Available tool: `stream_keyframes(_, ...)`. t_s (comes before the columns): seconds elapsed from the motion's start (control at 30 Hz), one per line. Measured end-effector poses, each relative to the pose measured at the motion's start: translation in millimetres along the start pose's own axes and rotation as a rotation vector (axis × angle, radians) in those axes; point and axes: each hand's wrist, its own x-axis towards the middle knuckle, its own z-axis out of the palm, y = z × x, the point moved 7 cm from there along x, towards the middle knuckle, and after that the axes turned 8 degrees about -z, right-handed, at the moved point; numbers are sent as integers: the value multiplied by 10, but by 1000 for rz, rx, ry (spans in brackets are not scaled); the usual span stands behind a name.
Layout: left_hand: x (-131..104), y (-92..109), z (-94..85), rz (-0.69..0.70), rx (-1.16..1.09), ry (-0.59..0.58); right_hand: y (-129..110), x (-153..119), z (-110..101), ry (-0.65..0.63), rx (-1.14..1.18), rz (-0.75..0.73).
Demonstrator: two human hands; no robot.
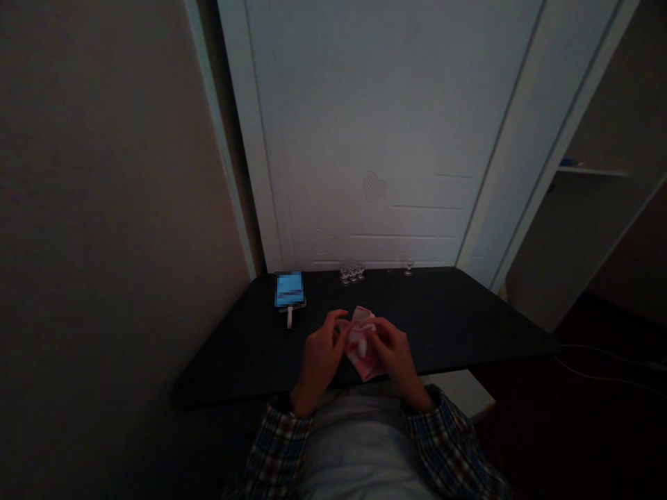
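Where a white panelled door [406,104] was seen behind, a black, round-cornered counter [448,319] was placed. Near its front edge, the left hand [321,354] and right hand [393,347] were partly curled, and between their fingertips a pink and white cloth [365,367] was held. A blue-screened device [290,288] was set far left; small clear stemmed glasses [353,272] were clustered at the back, with a lone clear glass [409,268] placed farther right.

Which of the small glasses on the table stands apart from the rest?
The rightmost glass, near the table's back edge: it stands alone, while the other glasses cluster together to its left.
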Motion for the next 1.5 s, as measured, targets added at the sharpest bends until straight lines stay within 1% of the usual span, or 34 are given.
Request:
stream_keyframes(0.13, 1, 9, -5, 0, -15, 0, 11, 7, -19, 17, -5, 16)
stream_keyframes(0.33, -40, 101, 46, 107, -23, -49, 101, -6, -85, 121, 50, 88)
stream_keyframes(0.43, -70, 148, 55, 149, -60, -73, 96, -4, -111, 163, 62, 76)
stream_keyframes(0.53, -82, 169, 48, 171, -75, -69, 79, -3, -139, 199, 64, 69)
stream_keyframes(0.67, -68, 137, 58, 158, -54, -52, 88, -8, -167, 229, 59, 75)
stream_keyframes(0.9, -27, 49, 76, 97, 8, -31, 187, -19, -194, 294, 105, 94)
stream_keyframes(0.97, -13, 31, 61, 85, 23, -11, 197, -11, -171, 262, 127, 99)
stream_keyframes(1.07, 6, 11, 53, 76, 51, 3, 142, 10, -93, 135, 127, 73)
stream_keyframes(1.17, 17, 12, 70, 87, 73, -16, 28, 18, -41, 34, 39, 10)
stream_keyframes(1.27, 17, 38, 78, 114, 77, -29, -49, 15, -1, -34, -45, -28)
stream_keyframes(1.33, 10, 63, 80, 135, 69, -37, -50, 14, 13, -52, -72, -21)
stream_keyframes(1.5, -8, 93, 95, 163, 43, -55, 10, 22, 7, -22, -50, 1)
